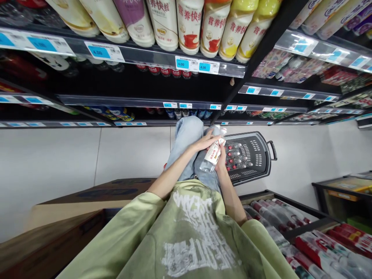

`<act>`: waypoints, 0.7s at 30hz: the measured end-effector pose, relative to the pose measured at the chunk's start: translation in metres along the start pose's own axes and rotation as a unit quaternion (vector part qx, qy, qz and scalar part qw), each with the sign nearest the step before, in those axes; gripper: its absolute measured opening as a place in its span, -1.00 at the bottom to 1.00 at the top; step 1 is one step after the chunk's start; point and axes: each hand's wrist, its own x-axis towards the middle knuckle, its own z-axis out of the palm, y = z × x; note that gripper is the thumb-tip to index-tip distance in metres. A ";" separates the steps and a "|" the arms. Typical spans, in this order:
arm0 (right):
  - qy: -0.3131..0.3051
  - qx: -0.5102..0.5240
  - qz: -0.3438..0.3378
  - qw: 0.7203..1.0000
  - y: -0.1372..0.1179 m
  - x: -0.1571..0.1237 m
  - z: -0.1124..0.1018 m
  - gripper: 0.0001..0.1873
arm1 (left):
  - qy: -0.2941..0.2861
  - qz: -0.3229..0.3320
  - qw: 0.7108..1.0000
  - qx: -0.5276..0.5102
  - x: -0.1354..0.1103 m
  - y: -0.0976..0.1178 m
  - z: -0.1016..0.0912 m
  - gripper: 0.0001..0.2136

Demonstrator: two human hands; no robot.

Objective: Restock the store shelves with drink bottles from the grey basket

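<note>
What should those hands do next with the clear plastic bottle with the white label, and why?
Perhaps move the clear plastic bottle with the white label toward the dark grey plastic basket: the right hand holds it, the left hand touches it, and the basket, close by, has clear bottles and bare space.

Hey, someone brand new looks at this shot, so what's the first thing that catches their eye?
Probably the clear bottle at the centre, with the right hand around it and the left hand at its upper part. Next, perhaps, the row of large bright drink bottles along the top. Just right of the hands, a dark basket holds small clear bottles, several with red caps.
</note>
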 end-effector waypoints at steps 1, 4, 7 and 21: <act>0.024 0.033 -0.009 0.999 -0.001 0.002 0.000 -0.45 | 0.000 0.004 1.000 0.009 0.001 -0.003 0.000 -0.07; 0.092 0.122 -0.037 0.988 -0.004 0.006 0.000 -0.45 | -0.023 0.036 0.998 0.042 0.002 -0.007 -0.002 -0.12; 0.166 0.150 -0.094 0.970 -0.005 0.006 -0.001 -0.50 | -0.099 0.069 0.988 0.096 -0.001 -0.006 -0.005 -0.05; 0.256 0.067 -0.229 0.937 -0.004 0.006 -0.023 -0.60 | -0.071 0.169 0.908 0.376 -0.029 -0.012 0.022 -0.13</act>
